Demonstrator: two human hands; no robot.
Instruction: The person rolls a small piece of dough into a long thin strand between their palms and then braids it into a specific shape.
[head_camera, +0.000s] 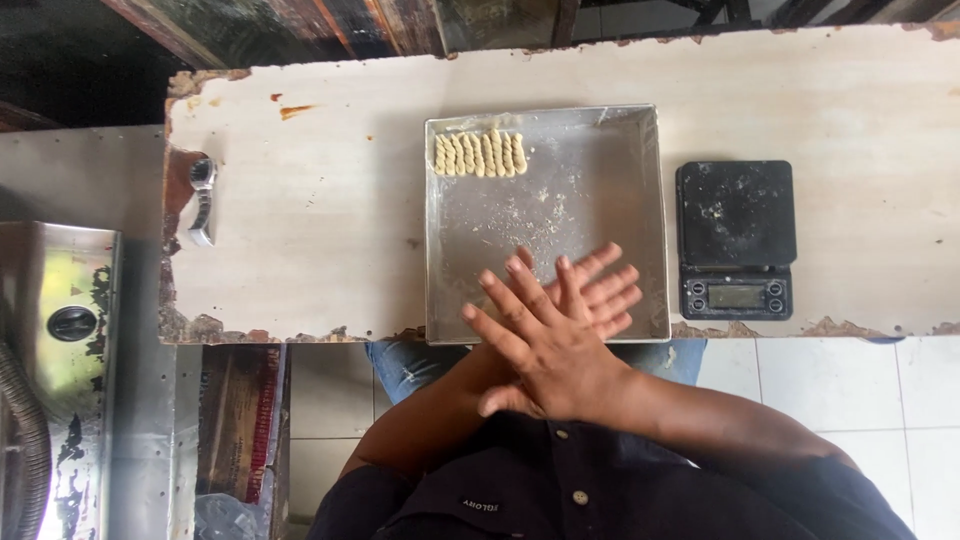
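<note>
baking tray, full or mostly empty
Mostly empty: the baking tray holds one short row of twisted dough pieces in its far left corner, plus crumbs.

A square silver metal baking tray (640, 180) holds a row of pale beige twisted dough pieces (480, 154) in its far left corner. Right of the tray sits a flat black digital scale (736, 238), dusted white. Left of the tray lies a silver wristwatch (202, 200) on the worn cream-white wooden board (320, 210), chipped brown at its edges.

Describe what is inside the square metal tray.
The tray holds a row of twisted dough pieces in its far left corner, plus scattered crumbs. The pressed-together hands hide its near edge.
</note>
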